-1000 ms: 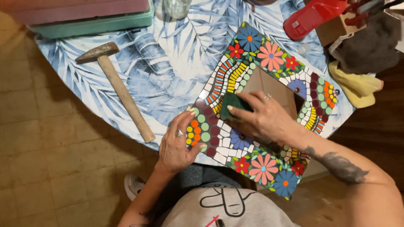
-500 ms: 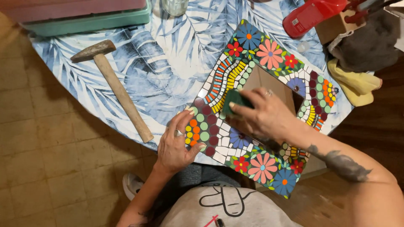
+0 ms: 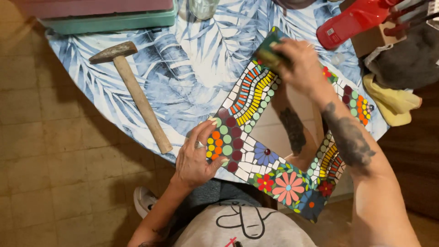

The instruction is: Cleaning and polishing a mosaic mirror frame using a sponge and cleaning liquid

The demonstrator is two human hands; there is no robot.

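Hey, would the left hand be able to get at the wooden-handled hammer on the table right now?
Probably yes. The left hand rests on the mosaic frame's near corner, and the wooden-handled hammer lies just beside it on the leaf-print tablecloth with nothing between them.

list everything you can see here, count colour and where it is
mosaic frame: 1, many-coloured flower and dot tiles, on the table's near edge, partly overhanging
green pad: 1, dark green, on the frame's far corner under the right hand
hammer: 1, wooden handle with rusty head, left part of the table
tablecloth: 1, blue and white leaf print, over the table
tray: 1, mint green, far left edge
red bottle: 1, red, far right, lying tilted
cloths: 2, one yellow, one grey, right edge
left hand: 1, ringed, pressed on the frame's near left corner
right hand: 1, gripping the green pad
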